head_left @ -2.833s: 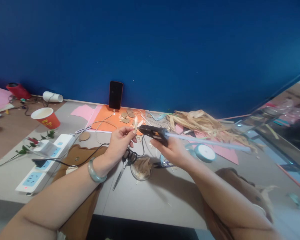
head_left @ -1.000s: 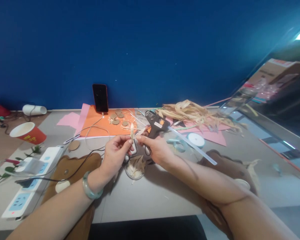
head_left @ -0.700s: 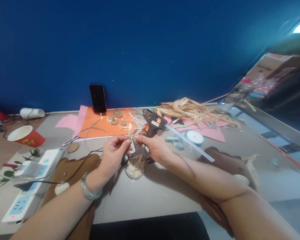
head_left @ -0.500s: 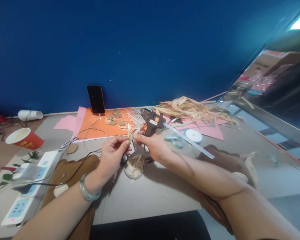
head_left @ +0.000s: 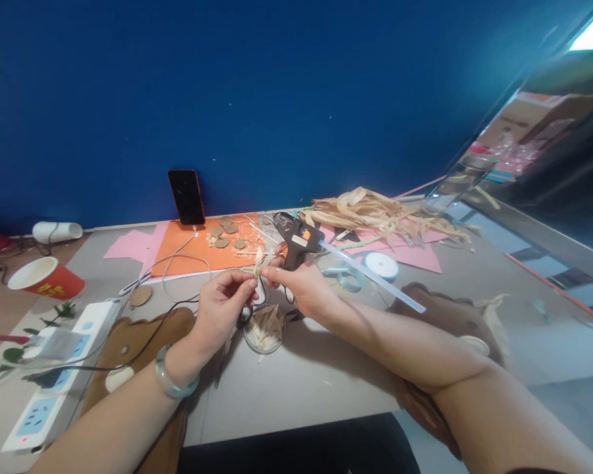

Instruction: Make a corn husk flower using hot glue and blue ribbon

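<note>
My left hand [head_left: 225,299] pinches a small pale piece of dried corn husk [head_left: 257,266] between thumb and fingers. My right hand [head_left: 301,283] is closed round the handle of a black hot glue gun [head_left: 297,238], and its fingertips meet the husk piece from the right. A long clear glue stick [head_left: 375,276] juts out of the back of the gun, over my forearm. The gun's nozzle tip cannot be made out. Just below my hands a round clear dish [head_left: 264,349] holds husk scraps. Dark scissors, partly hidden, lie by the dish.
A heap of dried husks [head_left: 366,207] lies at the back on pink paper [head_left: 420,260]. Wooden discs rest on orange paper [head_left: 178,253]. A phone [head_left: 186,197] leans on the blue wall. On the left are a red paper cup [head_left: 49,280] and a power strip [head_left: 37,415]; a ribbon spool [head_left: 380,266] lies right.
The view has shifted very slightly. My hands keep nearly the same pose on the husk piece and the glue gun, with the husk upright between the fingertips.
</note>
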A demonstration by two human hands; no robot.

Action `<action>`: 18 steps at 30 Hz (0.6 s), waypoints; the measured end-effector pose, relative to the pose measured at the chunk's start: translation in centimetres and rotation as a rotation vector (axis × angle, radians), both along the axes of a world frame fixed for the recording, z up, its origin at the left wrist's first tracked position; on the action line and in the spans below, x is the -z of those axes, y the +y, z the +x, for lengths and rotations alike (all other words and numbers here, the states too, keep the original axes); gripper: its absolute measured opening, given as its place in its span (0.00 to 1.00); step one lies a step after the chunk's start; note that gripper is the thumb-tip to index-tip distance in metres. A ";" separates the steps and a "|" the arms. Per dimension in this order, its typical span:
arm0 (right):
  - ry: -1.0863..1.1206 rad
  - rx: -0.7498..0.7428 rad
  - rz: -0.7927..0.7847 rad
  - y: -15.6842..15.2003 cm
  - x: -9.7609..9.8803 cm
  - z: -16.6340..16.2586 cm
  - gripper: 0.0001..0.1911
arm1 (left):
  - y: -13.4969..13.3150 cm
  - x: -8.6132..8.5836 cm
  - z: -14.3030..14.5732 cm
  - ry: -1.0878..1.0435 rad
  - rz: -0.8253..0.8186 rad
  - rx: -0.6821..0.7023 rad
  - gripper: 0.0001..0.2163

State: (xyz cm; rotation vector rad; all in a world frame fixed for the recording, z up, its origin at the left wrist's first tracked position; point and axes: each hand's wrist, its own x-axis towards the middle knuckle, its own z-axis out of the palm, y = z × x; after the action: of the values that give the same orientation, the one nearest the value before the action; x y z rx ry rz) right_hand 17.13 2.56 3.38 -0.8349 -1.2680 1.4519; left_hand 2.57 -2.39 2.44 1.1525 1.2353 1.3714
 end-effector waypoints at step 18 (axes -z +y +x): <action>-0.018 0.014 -0.028 -0.1 -0.2 -0.1 0.14 | 0.1 0.2 -0.1 -0.084 -0.063 0.026 0.13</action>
State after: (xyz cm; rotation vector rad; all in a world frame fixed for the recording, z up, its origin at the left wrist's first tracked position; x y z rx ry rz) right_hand 17.04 2.47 3.62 -0.8758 -1.2557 1.4563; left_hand 2.46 -2.27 2.26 1.0532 1.1916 1.3393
